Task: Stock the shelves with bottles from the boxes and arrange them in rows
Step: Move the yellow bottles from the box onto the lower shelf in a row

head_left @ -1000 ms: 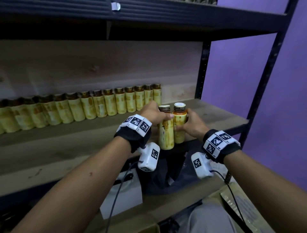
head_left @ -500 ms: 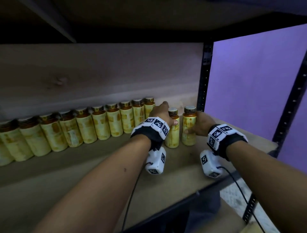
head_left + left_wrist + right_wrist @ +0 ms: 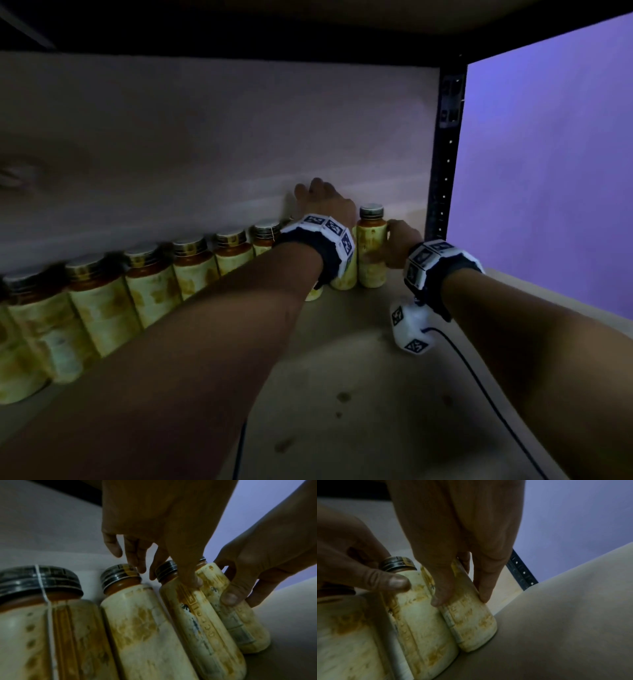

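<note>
A row of yellow-labelled bottles (image 3: 195,270) with metal caps stands along the back of the wooden shelf (image 3: 342,377). My left hand (image 3: 320,205) grips the second-to-last bottle (image 3: 197,622) near its neck, thumb in front and fingers behind the cap; my wrist hides it in the head view. My right hand (image 3: 394,240) grips the last bottle (image 3: 371,253) by its body, thumb and fingers curled round it. Both bottles (image 3: 471,622) stand upright on the board, touching each other at the row's right end.
A black metal upright (image 3: 445,154) stands just right of the last bottle, with a small gap between them. A pale back panel (image 3: 205,137) runs behind the row. The upper shelf hangs low overhead. A purple wall (image 3: 548,171) lies beyond.
Both hands moved the two bottles from the shelf's front edge back to the right end of the row. The view has moved in under the upper shelf.
</note>
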Action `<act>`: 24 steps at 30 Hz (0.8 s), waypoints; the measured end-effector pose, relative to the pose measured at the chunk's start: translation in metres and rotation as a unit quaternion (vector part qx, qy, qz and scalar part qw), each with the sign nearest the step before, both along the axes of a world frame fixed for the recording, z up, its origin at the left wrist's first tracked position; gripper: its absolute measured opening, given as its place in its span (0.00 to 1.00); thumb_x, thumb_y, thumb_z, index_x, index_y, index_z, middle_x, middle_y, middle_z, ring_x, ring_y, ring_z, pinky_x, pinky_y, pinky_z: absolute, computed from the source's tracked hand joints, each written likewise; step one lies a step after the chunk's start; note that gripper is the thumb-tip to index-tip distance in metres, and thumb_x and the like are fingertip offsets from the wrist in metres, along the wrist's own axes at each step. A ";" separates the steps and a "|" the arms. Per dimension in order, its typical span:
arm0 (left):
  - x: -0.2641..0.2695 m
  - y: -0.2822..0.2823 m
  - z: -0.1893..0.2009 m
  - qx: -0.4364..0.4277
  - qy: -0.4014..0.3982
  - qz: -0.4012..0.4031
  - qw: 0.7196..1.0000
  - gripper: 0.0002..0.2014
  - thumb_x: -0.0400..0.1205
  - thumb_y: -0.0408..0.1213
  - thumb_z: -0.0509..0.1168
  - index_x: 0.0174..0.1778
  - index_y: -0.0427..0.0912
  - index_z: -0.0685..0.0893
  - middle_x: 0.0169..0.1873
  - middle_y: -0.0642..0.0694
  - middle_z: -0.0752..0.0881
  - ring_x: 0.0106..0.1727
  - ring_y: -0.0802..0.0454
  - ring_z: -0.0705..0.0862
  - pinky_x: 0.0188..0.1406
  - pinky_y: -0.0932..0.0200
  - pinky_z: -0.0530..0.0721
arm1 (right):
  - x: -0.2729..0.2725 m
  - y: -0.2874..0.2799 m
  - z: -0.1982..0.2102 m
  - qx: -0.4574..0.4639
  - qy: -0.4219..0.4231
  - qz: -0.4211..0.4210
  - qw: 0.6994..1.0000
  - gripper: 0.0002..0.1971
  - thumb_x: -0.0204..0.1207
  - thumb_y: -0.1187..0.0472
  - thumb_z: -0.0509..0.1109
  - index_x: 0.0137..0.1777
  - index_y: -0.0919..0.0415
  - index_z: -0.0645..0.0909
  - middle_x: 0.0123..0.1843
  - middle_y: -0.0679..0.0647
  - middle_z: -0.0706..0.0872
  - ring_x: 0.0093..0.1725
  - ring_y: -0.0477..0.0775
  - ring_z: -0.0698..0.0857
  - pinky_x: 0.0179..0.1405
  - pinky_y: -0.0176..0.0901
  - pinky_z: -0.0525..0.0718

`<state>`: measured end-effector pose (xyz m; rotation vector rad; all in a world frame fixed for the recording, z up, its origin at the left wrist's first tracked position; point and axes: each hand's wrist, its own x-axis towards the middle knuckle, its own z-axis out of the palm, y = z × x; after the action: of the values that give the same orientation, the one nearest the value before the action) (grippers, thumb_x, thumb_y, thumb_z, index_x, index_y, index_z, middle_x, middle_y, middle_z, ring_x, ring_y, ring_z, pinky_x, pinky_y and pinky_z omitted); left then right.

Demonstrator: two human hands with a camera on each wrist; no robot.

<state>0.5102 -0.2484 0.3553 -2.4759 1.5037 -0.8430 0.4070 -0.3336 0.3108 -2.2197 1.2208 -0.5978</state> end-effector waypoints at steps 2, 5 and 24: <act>0.008 -0.002 0.002 -0.007 0.021 -0.006 1.000 0.11 0.81 0.48 0.64 0.51 0.44 0.82 0.54 0.39 0.77 0.64 0.37 0.72 0.62 0.39 0.68 | 0.013 -0.004 -0.004 -0.020 -0.003 -0.004 1.000 0.31 0.68 0.55 0.82 0.69 0.63 0.76 0.67 0.62 0.83 0.65 0.65 0.82 0.61 0.50 0.81; 0.013 -0.004 0.007 -0.022 0.050 -0.022 0.998 0.08 0.82 0.46 0.65 0.40 0.46 0.79 0.52 0.42 0.81 0.64 0.40 0.78 0.55 0.45 0.75 | 0.023 -0.005 -0.008 -0.039 -0.012 -0.016 0.999 0.24 0.72 0.56 0.79 0.64 0.65 0.78 0.64 0.64 0.83 0.63 0.66 0.82 0.53 0.47 0.78; -0.030 0.268 0.055 0.052 0.158 0.045 0.985 0.10 0.72 0.41 0.70 0.44 0.44 0.78 0.40 0.43 0.79 0.41 0.41 0.81 0.33 0.54 0.78 | -0.060 0.212 0.063 -0.091 0.146 0.201 0.964 0.28 0.79 0.58 0.70 0.78 0.62 0.70 0.76 0.61 0.75 0.72 0.62 0.76 0.63 0.47 0.79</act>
<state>0.4803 0.0196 0.4106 -2.6680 1.4653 -0.3584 0.3473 -0.1218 0.3742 -2.6865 0.8265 -0.2319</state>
